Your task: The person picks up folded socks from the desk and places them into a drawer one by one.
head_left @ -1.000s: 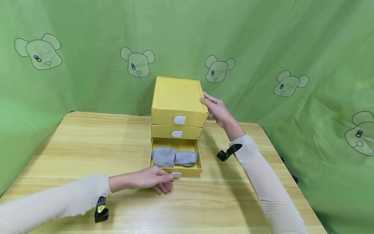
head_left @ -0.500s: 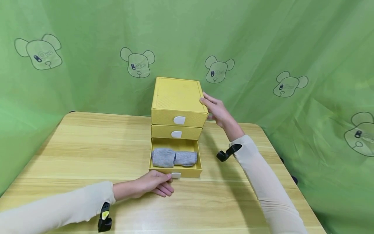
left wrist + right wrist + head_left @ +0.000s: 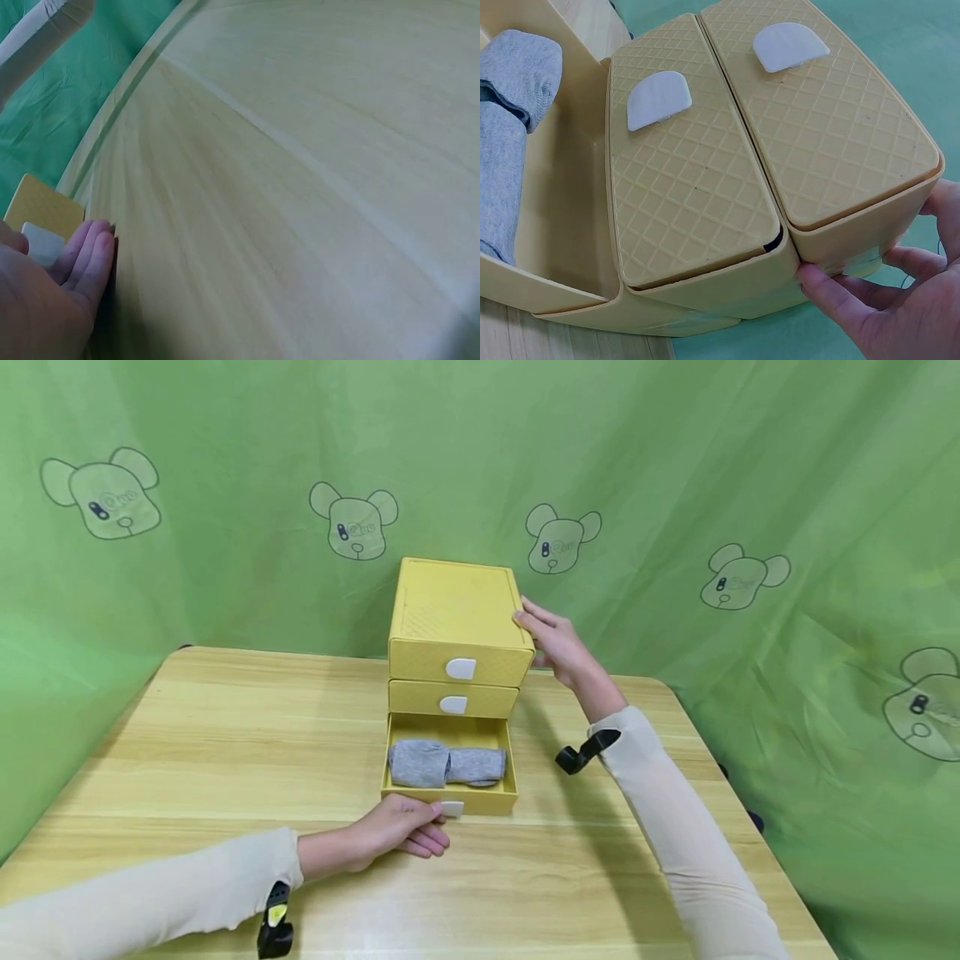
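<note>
A yellow drawer box [image 3: 461, 602] stands on the table with its bottom drawer [image 3: 487, 802] pulled out. Inside that drawer lie two grey folded fabric bundles [image 3: 420, 763], side by side, which look like socks. At the drawer's front, my left hand [image 3: 397, 828] pinches the white drawer handle [image 3: 452, 809]; the left wrist view has the handle [image 3: 43, 244] between thumb and fingers. My right hand [image 3: 558, 643] rests on the right side of the box, thumb at the top edge. In the right wrist view its spread fingertips [image 3: 821, 285] touch the side wall.
Two upper drawers, the middle one [image 3: 420, 697] among them, are closed and carry white handles. The wooden table [image 3: 262, 735] extends to both sides of the box. A green curtain [image 3: 465, 435] with bear-head prints hangs behind and around the table.
My left wrist and forearm have shifted slightly right and down, while the thumb stays at the handle. The right hand, the drawer and the grey bundles look almost unchanged.
</note>
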Action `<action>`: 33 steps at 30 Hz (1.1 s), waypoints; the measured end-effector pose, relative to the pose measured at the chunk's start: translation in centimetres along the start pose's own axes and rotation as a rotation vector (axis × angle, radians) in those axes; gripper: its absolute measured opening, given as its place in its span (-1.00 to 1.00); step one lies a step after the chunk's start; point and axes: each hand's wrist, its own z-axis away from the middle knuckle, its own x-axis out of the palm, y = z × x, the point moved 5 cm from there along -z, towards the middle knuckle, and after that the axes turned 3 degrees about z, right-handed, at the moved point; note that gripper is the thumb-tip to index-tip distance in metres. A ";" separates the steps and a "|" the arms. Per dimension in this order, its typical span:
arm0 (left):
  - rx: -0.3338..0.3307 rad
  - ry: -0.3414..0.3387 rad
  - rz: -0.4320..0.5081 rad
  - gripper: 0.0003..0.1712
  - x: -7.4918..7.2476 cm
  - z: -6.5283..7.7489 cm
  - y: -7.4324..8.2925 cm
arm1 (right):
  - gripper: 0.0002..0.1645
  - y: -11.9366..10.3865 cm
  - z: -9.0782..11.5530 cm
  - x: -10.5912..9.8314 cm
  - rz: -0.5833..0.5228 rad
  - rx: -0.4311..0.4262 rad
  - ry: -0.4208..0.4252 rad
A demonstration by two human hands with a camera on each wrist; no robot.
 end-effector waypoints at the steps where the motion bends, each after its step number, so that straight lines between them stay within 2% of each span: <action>1: 0.003 0.009 0.003 -0.48 0.0 0.0 0.0 | -0.21 0.0 0.0 0.0 0.001 0.001 0.000; 10: 0.016 0.057 0.014 -0.53 0.1 -0.2 0.1 | -0.21 -0.1 0.0 0.0 0.004 -0.002 -0.001; 22: 0.000 0.084 0.017 -0.53 0.4 -0.4 0.3 | -0.23 -0.1 0.0 0.0 -0.004 -0.004 0.004; 33: -0.004 0.099 0.010 -0.53 0.1 -0.9 1.3 | -0.23 -0.1 0.1 0.0 -0.006 0.000 0.002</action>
